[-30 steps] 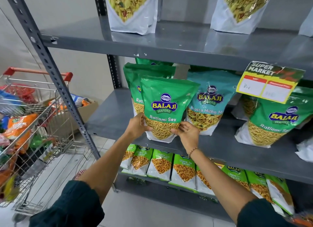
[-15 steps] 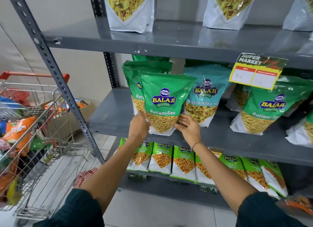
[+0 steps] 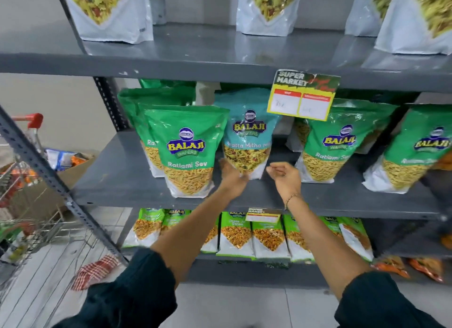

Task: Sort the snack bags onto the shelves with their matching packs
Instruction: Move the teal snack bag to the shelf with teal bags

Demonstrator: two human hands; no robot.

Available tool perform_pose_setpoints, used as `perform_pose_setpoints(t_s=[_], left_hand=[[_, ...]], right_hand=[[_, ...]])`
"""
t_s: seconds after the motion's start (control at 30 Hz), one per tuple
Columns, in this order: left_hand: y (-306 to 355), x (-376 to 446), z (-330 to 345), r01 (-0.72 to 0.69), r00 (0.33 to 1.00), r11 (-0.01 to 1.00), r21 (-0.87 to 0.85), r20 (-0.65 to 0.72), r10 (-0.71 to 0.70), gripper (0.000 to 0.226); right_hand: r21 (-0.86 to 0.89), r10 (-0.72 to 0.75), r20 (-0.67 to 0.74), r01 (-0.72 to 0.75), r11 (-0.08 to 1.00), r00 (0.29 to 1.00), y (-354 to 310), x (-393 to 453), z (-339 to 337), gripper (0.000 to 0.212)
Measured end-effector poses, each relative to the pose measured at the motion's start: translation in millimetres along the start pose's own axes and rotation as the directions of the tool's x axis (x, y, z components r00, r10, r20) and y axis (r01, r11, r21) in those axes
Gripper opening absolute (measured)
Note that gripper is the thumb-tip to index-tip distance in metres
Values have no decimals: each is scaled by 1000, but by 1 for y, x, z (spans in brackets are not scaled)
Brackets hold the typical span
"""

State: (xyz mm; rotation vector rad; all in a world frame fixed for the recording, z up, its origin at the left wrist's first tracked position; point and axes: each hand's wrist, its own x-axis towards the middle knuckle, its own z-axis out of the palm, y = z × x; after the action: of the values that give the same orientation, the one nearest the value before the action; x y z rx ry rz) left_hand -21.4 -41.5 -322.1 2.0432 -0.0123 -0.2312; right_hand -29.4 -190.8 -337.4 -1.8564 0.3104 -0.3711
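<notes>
Ratlami Sev bag (image 3: 188,151) stands on the middle shelf (image 3: 117,181); left hand (image 3: 232,174) touches the teal bag (image 3: 248,141) beside it, fingers blurred, and right hand (image 3: 285,176) curls loosely, empty.

Green Ratlami Sev bag (image 3: 187,154) upright on shelf (image 3: 117,178)

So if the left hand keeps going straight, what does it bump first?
Most likely the teal snack bag; the left hand is already at its bottom edge, maybe touching, though blur hides contact.
</notes>
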Motion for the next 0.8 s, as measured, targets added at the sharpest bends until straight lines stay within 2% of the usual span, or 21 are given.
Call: perform_pose_setpoints(t_s=[0.1,0.2,0.27,0.3,0.4,0.47,0.57,0.67,0.8], left_hand=[[-3,30,3,113,983,991,-77,-137,-122,76],[-11,42,5,76,973,993,-94,-211,-95,58],[-20,50,5,57,968,992,-114,-238,-83,54],[-25,53,4,44,966,993,-111,-249,-70,53],[-36,63,5,-42,971,997,-66,-240,25,45],[-35,64,3,-65,973,996,-67,-224,48,47],[-35,66,0,-84,971,993,-77,-232,64,60],[-35,67,1,-81,977,997,-20,-198,75,45],[-31,56,8,-147,980,988,37,-133,151,45]], right_hand=[[-16,28,147,-26,1000,989,2,27,-1,52],[-28,81,263,-77,997,961,11,50,8,88],[-4,67,306,-69,998,950,30,69,16,103],[6,54,318,-59,998,947,38,76,19,99],[32,13,308,-24,999,951,29,74,18,63],[58,-3,296,-15,998,955,27,73,18,50],[86,-60,237,41,995,970,32,69,19,42],[124,-96,168,76,989,981,36,55,17,34],[197,-94,64,80,977,993,42,31,2,33]])
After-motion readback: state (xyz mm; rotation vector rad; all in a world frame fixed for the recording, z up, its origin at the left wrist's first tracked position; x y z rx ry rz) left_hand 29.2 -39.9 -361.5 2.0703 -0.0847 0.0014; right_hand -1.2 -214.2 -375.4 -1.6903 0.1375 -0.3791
